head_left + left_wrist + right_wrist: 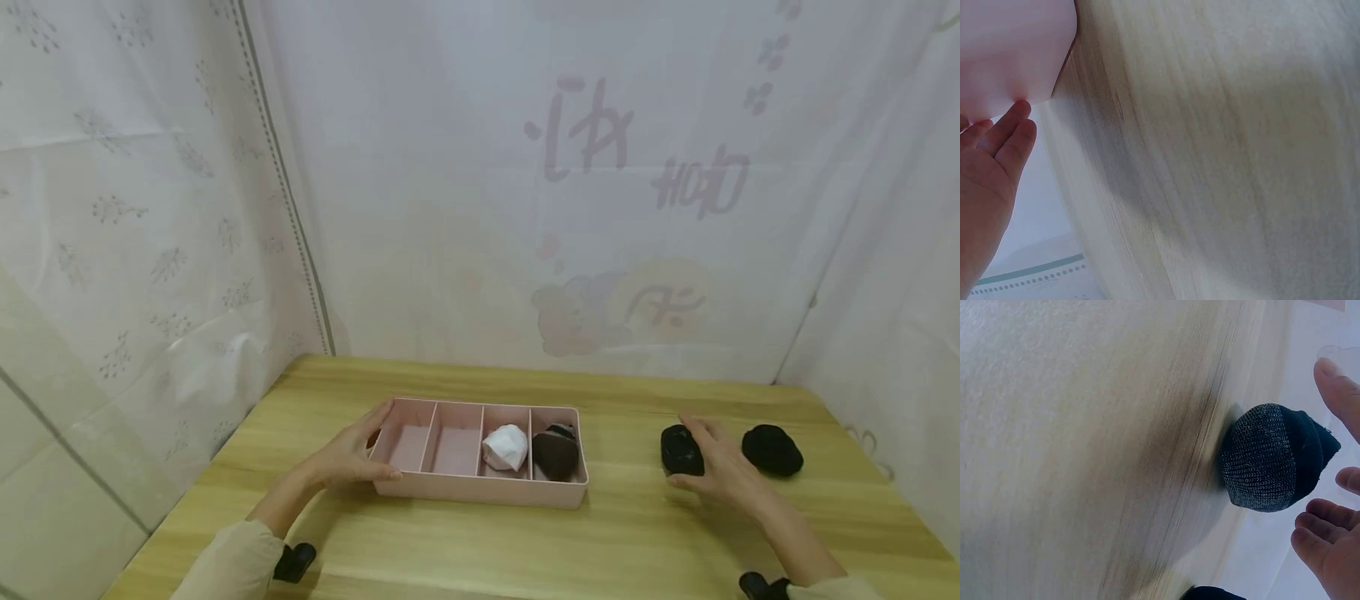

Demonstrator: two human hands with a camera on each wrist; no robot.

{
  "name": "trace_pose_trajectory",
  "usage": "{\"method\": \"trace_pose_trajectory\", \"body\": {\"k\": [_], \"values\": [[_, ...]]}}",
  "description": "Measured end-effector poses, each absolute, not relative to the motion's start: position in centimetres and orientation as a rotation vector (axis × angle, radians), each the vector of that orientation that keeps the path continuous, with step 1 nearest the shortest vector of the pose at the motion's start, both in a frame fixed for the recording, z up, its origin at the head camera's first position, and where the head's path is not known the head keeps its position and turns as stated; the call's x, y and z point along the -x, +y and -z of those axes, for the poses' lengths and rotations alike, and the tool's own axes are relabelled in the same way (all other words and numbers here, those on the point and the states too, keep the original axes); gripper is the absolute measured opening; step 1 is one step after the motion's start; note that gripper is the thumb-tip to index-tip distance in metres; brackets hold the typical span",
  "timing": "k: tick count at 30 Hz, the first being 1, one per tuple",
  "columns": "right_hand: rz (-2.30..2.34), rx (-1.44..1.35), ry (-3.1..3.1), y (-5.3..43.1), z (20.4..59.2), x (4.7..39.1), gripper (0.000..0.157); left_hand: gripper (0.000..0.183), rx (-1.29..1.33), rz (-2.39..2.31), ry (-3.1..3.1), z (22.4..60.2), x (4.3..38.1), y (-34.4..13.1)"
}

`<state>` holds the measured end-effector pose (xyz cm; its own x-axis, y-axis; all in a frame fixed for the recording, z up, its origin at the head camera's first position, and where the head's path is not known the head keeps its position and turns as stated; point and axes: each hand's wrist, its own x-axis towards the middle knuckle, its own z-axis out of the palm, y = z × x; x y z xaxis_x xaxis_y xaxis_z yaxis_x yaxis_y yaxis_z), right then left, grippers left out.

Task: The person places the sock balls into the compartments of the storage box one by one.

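Observation:
A pink divided box [480, 489] rests on the table. My left hand [351, 450] holds its left end, thumb at the front wall and fingers at the far corner; in the left wrist view fingertips touch the box's pink wall [997, 81]. A white balled-up sock [506, 447] and a dark brown one with a striped part [556, 452] sit in the two right compartments. To the right, my right hand [720, 462] is around a black balled-up sock [681, 451], its knit surface [1263, 459] showing in the right wrist view, thumb and fingers spread with a gap to it.
Another black bundle [772, 451] lies right of my right hand. The wooden table [517, 550] has a far edge against a pale printed curtain [450, 208], with more curtain at both sides. The box's two left compartments show bare pink floors.

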<state>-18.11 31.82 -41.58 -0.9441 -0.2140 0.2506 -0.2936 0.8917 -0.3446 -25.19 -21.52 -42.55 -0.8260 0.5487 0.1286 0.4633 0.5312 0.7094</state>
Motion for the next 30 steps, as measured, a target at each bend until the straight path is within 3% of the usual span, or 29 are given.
{"method": "trace_pose_trajectory", "body": {"k": [30], "values": [[-0.51,-0.422,-2.823,31.7,41.99,18.38,0.094,0.111,-0.9,-1.176,2.669,42.98,25.39,-21.62]]}}
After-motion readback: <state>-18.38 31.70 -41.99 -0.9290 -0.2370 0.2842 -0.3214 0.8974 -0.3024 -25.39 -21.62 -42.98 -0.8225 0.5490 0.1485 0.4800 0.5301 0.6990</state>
